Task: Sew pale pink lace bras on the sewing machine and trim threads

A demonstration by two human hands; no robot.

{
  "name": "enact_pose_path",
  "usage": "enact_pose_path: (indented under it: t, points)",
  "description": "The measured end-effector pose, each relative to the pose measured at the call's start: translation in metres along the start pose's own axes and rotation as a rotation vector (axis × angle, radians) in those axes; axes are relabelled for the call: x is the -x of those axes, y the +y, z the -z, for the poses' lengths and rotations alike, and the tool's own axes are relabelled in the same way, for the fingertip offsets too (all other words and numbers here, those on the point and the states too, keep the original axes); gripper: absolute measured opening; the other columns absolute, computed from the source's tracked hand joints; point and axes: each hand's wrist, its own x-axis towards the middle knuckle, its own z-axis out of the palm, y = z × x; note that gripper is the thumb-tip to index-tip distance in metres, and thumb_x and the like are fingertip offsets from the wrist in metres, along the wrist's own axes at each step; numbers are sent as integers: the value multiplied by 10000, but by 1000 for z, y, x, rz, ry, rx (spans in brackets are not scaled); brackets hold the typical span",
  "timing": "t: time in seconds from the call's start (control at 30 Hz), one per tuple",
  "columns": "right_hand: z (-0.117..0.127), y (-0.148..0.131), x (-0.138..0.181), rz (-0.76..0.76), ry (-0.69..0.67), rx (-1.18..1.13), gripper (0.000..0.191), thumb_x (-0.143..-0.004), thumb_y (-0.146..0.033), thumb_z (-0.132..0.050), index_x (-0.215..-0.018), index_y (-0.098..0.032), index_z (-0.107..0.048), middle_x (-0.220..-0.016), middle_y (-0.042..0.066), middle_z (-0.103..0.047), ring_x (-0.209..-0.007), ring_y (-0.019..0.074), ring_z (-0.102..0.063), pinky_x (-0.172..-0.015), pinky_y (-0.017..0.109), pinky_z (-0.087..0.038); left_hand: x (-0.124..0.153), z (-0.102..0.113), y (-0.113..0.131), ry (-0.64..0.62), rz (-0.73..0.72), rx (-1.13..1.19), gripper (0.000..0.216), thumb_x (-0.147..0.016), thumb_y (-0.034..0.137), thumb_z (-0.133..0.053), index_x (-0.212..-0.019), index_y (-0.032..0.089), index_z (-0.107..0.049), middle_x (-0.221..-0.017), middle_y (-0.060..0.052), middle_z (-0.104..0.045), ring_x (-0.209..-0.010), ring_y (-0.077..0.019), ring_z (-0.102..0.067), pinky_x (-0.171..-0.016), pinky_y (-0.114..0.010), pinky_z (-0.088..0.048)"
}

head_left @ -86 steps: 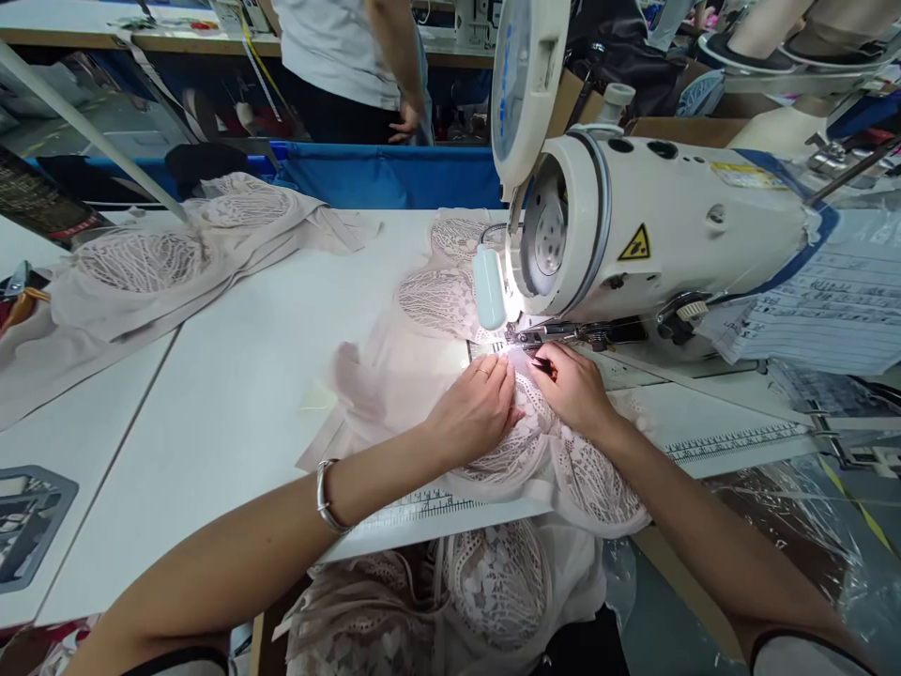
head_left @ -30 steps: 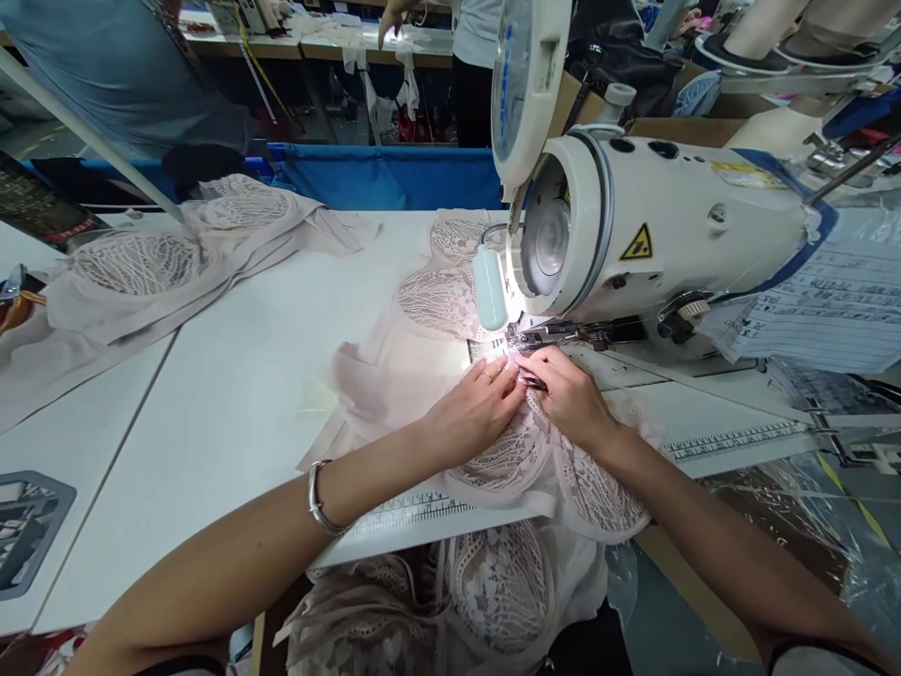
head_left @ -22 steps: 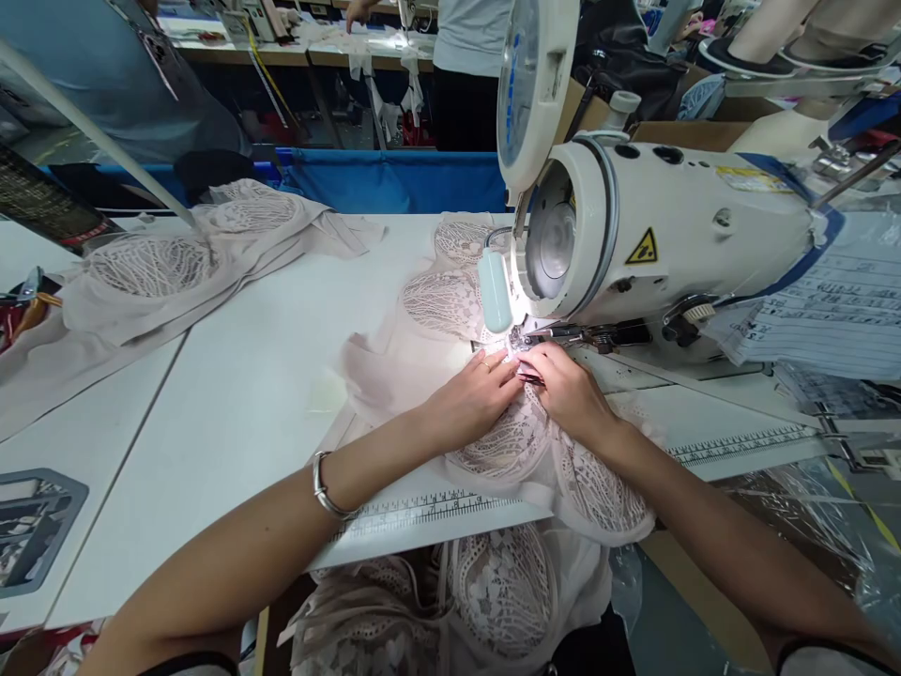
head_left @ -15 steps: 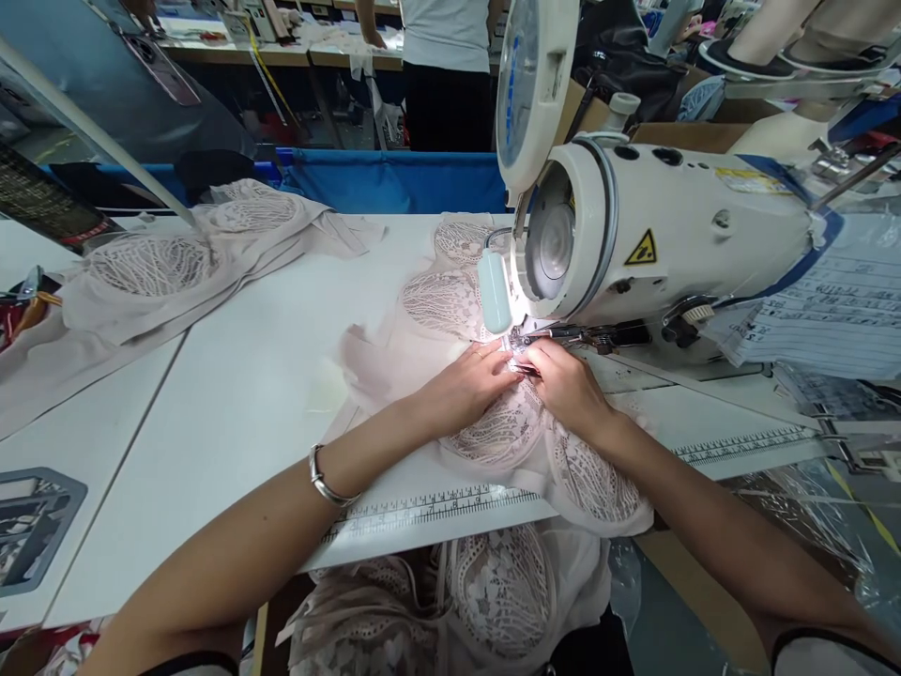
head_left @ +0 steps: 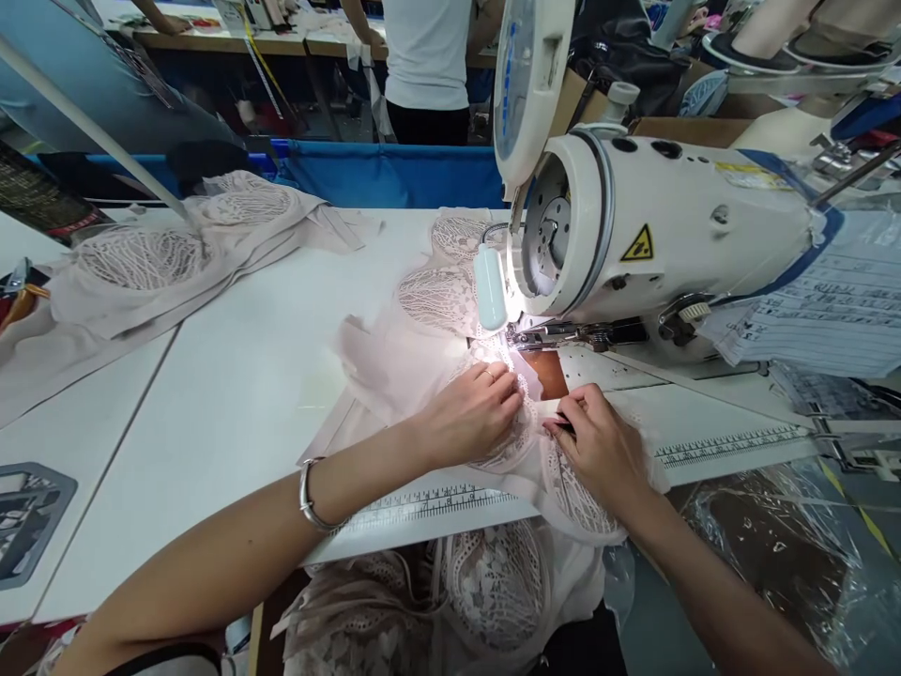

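A pale pink lace garment (head_left: 422, 366) lies on the white sewing table (head_left: 246, 394) under the needle of a white sewing machine (head_left: 654, 235). My left hand (head_left: 471, 413) rests on the lace just in front of the needle, fingers curled and pressing the fabric. A little right of it and nearer to me, my right hand (head_left: 602, 451) pinches the garment's edge, with a small dark tool showing between its fingers. The machine's lamp (head_left: 489, 286) lights the fabric at the presser foot (head_left: 517, 340).
More lace pieces (head_left: 147, 272) are piled at the table's far left, and others hang in my lap (head_left: 450, 591). A printed ruler (head_left: 429, 502) runs along the front edge. Papers (head_left: 831, 310) lie at right. A person in a white shirt (head_left: 422, 56) stands behind a blue bin (head_left: 387, 174).
My right hand has pulled back from the needle toward me and to the right, drawing the lace edge with it. My left hand slid slightly back. The person behind moved.
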Motion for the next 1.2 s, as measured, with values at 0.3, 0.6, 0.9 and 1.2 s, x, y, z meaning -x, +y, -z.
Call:
enact_pose_path:
  t: [0.3,0.6,0.9,1.2]
  points:
    - [-1,23,-35,115,-120,-26,215,-879,-189,-546,-1044,-205,-683,-616,-17,-675,-516,156,-520,-520,280,-248,4,0,-7,-26,40,72,287,-1027,153,-413,-1226,117,-616,-1251,-147,-660,-1247,-301,-554,-1058,-493,-458]
    - [4,10,-67,122,-414,69,765,-747,-72,-522,-1464,-338,-552,-703,-10,-711,-583,167,-485,-553,305,-199,8,-1,-15,-77,15,174,334,-1076,222,-376,-1305,120,-597,-1388,-169,-613,-1408,-383,-460,-1084,-665,-415]
    - [9,4,-72,21,-550,127,747,-809,-94,-495,-1526,-302,-479,-883,27,-770,-707,189,-564,-590,316,-210,8,-3,-16,-37,39,121,320,-1065,211,-393,-1304,146,-595,-1294,-145,-659,-1328,-345,-508,-1073,-607,-425]
    - [6,6,-68,52,-504,104,765,-778,-72,-495,-1507,-304,-506,-883,13,-784,-713,185,-607,-596,314,-242,6,-6,-17,15,11,134,339,-1082,259,-377,-1209,104,-650,-1345,-179,-630,-1325,-317,-530,-1088,-549,-421]
